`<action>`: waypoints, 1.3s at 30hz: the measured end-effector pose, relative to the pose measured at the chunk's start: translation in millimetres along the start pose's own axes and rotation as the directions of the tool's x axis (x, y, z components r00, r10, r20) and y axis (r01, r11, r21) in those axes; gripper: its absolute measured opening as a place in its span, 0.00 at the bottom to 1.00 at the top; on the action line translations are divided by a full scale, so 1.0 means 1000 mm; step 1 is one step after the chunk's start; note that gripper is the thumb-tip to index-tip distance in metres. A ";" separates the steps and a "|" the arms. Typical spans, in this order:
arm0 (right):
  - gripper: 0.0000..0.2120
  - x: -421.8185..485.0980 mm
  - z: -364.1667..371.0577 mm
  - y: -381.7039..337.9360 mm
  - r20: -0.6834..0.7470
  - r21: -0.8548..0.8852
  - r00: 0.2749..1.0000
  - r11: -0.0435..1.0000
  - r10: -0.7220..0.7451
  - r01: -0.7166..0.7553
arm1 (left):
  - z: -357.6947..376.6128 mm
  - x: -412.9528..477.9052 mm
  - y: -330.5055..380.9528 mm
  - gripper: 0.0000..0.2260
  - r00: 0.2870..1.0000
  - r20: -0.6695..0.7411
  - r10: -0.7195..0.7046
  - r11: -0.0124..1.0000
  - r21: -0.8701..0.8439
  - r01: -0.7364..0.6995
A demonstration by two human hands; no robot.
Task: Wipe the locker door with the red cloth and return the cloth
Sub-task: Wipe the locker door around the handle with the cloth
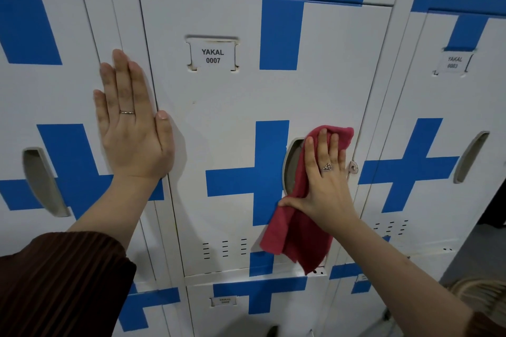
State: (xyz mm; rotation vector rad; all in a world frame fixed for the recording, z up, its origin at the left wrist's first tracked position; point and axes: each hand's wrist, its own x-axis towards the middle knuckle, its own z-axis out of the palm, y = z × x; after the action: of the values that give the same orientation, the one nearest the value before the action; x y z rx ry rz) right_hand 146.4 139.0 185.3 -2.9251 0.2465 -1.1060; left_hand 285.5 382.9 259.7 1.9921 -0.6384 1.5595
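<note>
Pressing red cloth (297, 216) under right hand (324, 180).

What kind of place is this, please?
Probably a locker room or staff changing area: a wall of white-and-blue metal lockers, a label reading YAKAL 0007 on the locker door, and recessed handles.

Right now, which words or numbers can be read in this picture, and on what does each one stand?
"YAKAL 0007": on the paper tag in the holder of the middle locker door.
"YAKAL": on the right locker's tag; the number under it is too blurred to read.
The lower locker's tag is too small and blurred to read.
</note>
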 end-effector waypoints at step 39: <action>0.48 -0.007 0.014 0.003 -0.103 0.011 0.993 0.998 -0.065 0.066 | -0.001 0.001 0.001 0.28 1.000 0.006 -0.001 1.000 0.013 0.001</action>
State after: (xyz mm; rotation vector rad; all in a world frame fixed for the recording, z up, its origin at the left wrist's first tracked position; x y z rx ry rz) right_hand 150.6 136.2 169.9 -2.8870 0.1435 -1.2633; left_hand 284.2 383.1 260.6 2.0074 -0.6307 1.5616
